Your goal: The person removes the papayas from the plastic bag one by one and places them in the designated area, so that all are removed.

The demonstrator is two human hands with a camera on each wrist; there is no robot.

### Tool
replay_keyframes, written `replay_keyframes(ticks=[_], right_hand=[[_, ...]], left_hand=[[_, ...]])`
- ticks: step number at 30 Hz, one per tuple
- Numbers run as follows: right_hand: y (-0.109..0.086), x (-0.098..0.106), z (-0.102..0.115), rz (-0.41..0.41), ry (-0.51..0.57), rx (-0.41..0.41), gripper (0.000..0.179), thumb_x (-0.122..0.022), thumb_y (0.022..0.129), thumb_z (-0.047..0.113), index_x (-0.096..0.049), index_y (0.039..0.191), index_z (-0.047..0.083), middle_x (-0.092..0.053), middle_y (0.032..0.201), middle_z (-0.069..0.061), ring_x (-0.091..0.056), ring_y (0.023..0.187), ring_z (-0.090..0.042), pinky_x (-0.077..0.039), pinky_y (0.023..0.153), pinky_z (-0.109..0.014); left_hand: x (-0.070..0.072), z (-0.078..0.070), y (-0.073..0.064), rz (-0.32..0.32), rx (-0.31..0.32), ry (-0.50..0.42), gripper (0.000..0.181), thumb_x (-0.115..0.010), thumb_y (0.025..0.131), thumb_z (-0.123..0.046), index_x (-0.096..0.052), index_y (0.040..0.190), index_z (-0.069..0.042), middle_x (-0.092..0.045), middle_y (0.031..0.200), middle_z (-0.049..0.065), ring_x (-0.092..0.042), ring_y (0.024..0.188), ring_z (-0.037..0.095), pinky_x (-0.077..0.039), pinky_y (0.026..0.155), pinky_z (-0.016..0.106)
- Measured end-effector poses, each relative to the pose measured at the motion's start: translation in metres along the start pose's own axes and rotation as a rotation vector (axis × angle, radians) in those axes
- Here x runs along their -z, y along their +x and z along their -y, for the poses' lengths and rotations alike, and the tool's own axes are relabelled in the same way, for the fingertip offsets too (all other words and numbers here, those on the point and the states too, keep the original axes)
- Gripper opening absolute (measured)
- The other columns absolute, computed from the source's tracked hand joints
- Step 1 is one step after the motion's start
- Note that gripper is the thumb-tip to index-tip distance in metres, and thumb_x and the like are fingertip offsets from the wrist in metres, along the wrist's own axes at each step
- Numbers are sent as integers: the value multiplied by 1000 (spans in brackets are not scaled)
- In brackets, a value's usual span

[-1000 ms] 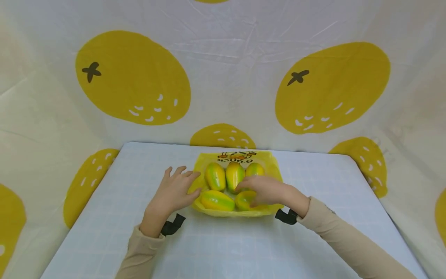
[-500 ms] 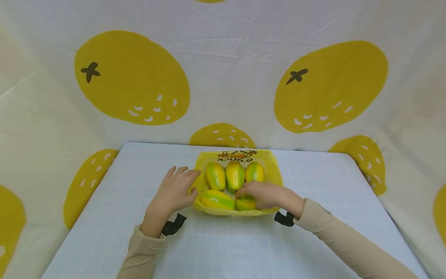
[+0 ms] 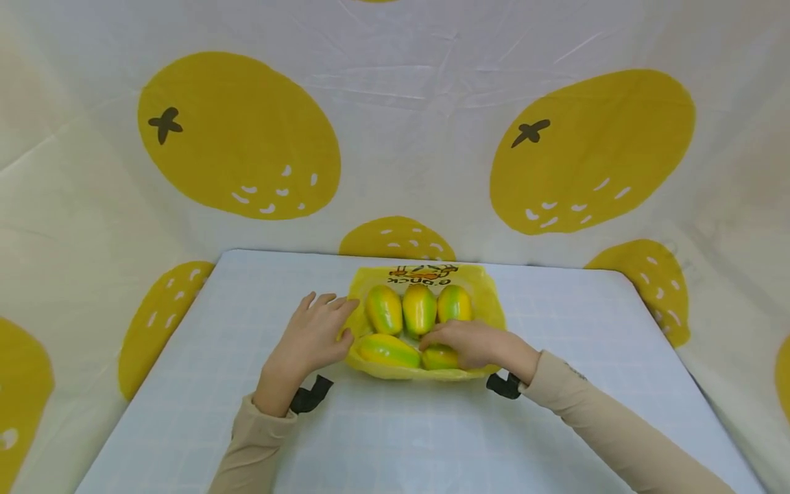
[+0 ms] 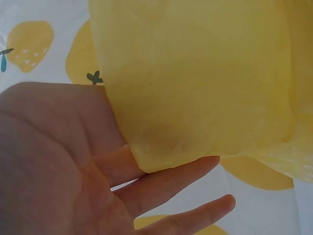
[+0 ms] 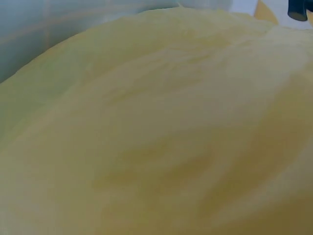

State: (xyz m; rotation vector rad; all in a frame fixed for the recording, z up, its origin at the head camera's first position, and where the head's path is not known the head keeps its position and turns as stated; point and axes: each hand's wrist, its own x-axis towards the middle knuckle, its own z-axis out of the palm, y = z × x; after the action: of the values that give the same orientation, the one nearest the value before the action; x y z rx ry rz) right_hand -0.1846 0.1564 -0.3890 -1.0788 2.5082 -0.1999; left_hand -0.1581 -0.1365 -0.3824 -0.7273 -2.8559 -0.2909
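Note:
My right hand (image 3: 472,343) has its fingers curled over a yellow-green mango (image 3: 440,357) at the front right of a shallow container with a thin yellow plastic sheet (image 3: 426,374). In the right wrist view that sheet (image 5: 161,112) hides the hand. Beside the container's left rim is my left hand (image 3: 315,336), its fingers loosely spread. The left wrist view has the sheet (image 4: 195,83) hanging across part of the left hand (image 4: 73,156), with two fingers stretched out below its edge. Another mango (image 3: 389,350) lies at the front left, and three (image 3: 420,310) stand in a row behind.
The container rests on a pale checked tabletop (image 3: 395,439), near its back edge. Behind rises a white cloth (image 3: 413,151) printed with big yellow fruit. Dark straps (image 3: 313,394) sit at both wrists.
My right hand has settled lower and slightly to the right over the front right mango, uncovering more of the back right one. The left hand stays nearly in place.

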Motion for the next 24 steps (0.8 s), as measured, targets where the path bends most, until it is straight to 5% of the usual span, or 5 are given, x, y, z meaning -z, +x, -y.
replay_keyframes(ticks=[24], right_hand=[[-10,9,-9,-61,137,93,63,-69,75,-14,-63,132,11,-61,132,0,-55,120,-19,-48,101,-39]], left_hand=[[-2,2,2,5,-14,-21,42,-62,87,-15,-65,127,-6,-65,129,11,-55,121,38,-34,107,64]])
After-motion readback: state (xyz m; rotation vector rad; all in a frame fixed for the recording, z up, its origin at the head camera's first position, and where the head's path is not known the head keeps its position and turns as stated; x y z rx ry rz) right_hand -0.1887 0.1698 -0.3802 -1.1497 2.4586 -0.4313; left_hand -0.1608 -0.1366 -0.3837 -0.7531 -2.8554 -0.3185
